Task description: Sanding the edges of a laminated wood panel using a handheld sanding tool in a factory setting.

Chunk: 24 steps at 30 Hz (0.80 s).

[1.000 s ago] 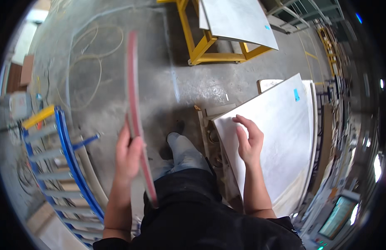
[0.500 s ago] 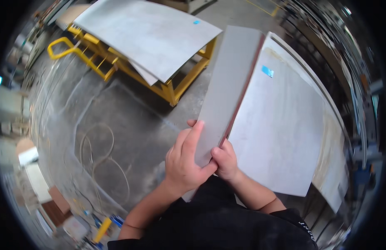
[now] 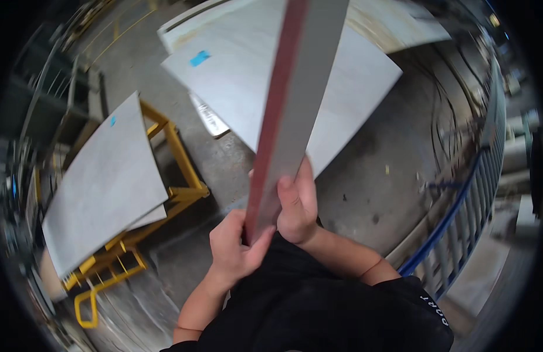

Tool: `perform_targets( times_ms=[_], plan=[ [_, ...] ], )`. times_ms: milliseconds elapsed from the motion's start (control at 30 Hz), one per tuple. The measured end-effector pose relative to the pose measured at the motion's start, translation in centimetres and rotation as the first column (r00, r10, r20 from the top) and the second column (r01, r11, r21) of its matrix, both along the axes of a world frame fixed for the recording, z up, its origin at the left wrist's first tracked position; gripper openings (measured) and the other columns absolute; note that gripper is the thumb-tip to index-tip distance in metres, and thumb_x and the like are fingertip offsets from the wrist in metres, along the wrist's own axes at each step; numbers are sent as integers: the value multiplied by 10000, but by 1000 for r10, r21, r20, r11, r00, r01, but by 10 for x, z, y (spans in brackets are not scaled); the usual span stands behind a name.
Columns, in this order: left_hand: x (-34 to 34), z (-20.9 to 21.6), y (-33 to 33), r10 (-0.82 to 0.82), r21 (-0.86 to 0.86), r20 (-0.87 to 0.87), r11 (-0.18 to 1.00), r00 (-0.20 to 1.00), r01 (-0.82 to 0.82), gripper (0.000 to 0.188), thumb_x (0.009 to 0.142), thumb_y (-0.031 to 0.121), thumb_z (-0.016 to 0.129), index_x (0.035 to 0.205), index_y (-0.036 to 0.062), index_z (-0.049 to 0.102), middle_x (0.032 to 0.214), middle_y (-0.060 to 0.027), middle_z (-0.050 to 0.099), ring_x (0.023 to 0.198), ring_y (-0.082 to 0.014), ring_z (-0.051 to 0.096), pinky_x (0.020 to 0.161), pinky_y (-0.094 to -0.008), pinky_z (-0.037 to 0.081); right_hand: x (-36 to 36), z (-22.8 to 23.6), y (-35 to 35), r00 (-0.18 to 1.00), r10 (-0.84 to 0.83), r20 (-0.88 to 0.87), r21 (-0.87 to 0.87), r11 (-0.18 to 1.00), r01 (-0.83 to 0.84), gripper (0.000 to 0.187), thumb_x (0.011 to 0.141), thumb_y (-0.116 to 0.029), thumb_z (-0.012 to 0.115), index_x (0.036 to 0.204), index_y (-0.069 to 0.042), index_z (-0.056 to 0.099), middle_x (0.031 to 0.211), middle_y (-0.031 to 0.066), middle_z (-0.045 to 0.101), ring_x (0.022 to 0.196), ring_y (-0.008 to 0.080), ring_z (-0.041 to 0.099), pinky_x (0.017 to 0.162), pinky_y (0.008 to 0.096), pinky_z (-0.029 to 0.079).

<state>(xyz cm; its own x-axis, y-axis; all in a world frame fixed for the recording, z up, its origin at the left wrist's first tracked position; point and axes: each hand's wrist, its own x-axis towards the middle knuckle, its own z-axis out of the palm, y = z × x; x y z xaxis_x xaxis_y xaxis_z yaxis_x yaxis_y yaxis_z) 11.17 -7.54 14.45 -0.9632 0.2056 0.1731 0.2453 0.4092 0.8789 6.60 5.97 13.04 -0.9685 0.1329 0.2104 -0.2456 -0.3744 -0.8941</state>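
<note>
Both my hands grip a long, narrow grey board [image 3: 309, 88] with a reddish-brown edge, which points up and away from my body. My left hand [image 3: 231, 243] is closed around its near end on the reddish edge side. On the other side, a little farther up, my right hand [image 3: 298, 205] wraps the board, its thumb lying along the grey face. Beyond the board lies a large whitish panel [image 3: 224, 88] with a piece of blue tape [image 3: 199, 58] near its far left corner. The board crosses in front of this panel and hides part of it.
At left, a yellow metal cart [image 3: 192, 176] carries another whitish panel [image 3: 107, 188], its handle [image 3: 87, 308] sticking out toward me. A blue-railed rack with grey bars [image 3: 453, 229] stands at right. Dark cables [image 3: 438, 117] trail at the far right.
My view has turned right, so the cart now sits farther left. The board has rolled in my hands, showing more of its reddish edge, now on the left. Both hands still hold it.
</note>
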Motion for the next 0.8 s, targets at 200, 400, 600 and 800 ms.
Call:
perform_targets(
  times_ms=[200,400,600,800],
  plan=[
    [-47,10,72,-516,-261,-257,851,817,456,422,776,110,731,1165,16,595,983,-145,653,764,-299,648,648,-367,526,31,12,79,871,-489,46,-79,867,492,683,792,-273,741,1312,-18,380,1084,75,498,840,116,534,684,263,467],
    [-144,-35,55,-890,-476,-74,429,451,768,645,789,382,760,1331,88,568,1378,-196,521,1257,-381,511,1029,-461,435,74,-37,134,709,-691,138,132,723,678,601,859,-165,643,1372,21,393,1178,107,508,861,140,563,696,285,492],
    [-174,-88,57,-930,-642,-107,334,351,690,736,727,443,791,1341,109,560,1449,-161,473,1372,-351,419,1131,-519,312,77,-111,63,630,-711,313,38,672,739,532,965,-163,554,1441,5,387,1239,142,575,789,126,585,656,260,510],
    [-169,-108,65,-911,-654,-217,403,351,640,629,678,322,795,1241,128,595,1375,-116,530,1320,-292,474,1120,-508,329,74,-136,-25,562,-664,494,-21,637,771,695,883,-87,653,1503,-9,351,1176,63,609,735,55,526,648,199,454]
  ],
)
